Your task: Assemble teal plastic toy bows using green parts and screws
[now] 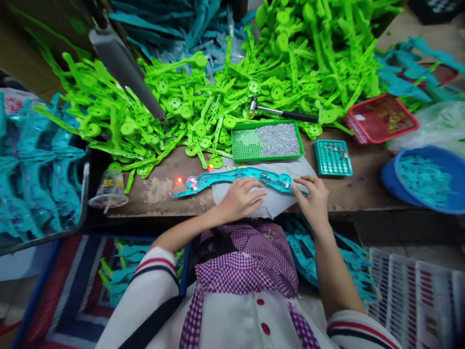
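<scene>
"where is the piece being worked on?"

"in front of the seated person: a long, curved teal plastic shell (pixel 214 179) lies across the tabletop (pixel 163 196), its right part over a grey cloth (pixel 272 203). thin wires run inside it, and red lights (pixel 179 180) glow around its left end."

"and the hands?"

"the left hand (pixel 242 198) is palm down at the shell's near edge, about the middle, fingers loosely bent and parted, not closed around anything. the right hand (pixel 312 196) is at the right end, thumb and forefinger partly open. i can't tell whether they pinch the tip."

"what stands nearby?"

"just behind the shell, a green tray (pixel 237 159) of small silvery metal bits, with a black-handled hammer (pixel 283 112) lying beyond it. to its right, a small teal tray (pixel 334 170) with a few little parts, then a red basket (pixel 356 127) and a blue bowl (pixel 392 182) of small teal pieces."

"anything else?"

"a great heap of lime-green plastic parts (pixel 203 104) fills the back. a dark grey tool (pixel 125 70) slants over it, and a plastic cup (pixel 111 184) is near the left edge."
</scene>
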Available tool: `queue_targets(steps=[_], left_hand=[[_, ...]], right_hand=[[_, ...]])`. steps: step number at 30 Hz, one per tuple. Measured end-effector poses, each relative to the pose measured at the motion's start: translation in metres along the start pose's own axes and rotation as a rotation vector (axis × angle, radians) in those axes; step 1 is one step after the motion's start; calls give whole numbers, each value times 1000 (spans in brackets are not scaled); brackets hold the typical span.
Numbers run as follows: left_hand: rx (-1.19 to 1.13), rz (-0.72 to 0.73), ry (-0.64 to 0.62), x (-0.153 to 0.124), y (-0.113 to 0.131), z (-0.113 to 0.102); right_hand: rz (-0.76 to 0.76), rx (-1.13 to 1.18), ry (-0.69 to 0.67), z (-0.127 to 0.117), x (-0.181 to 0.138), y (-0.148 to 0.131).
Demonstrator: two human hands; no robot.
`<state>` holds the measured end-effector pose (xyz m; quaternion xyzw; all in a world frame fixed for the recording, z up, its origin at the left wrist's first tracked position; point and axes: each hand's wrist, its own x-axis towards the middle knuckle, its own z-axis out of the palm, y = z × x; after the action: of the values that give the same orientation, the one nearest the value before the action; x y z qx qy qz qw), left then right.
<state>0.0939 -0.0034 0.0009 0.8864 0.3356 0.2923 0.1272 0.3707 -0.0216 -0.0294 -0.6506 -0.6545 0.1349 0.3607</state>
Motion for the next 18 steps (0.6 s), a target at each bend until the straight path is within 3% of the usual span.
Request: queue_targets(steps=[3,6,11,18], left_hand=[[10,-1,-245,65,-8,36],[-39,-56,-373,93,-14,61],[-273,-211,-276,83,-20,64],[-439,-401,-155,84,-18,59]], right_hand=[[69,-77,-45,16,-1,5],[110,-74,-60,19,3,8],[26,87,-21,8,10,-3],[-23,-16,153,20,18,-32]])
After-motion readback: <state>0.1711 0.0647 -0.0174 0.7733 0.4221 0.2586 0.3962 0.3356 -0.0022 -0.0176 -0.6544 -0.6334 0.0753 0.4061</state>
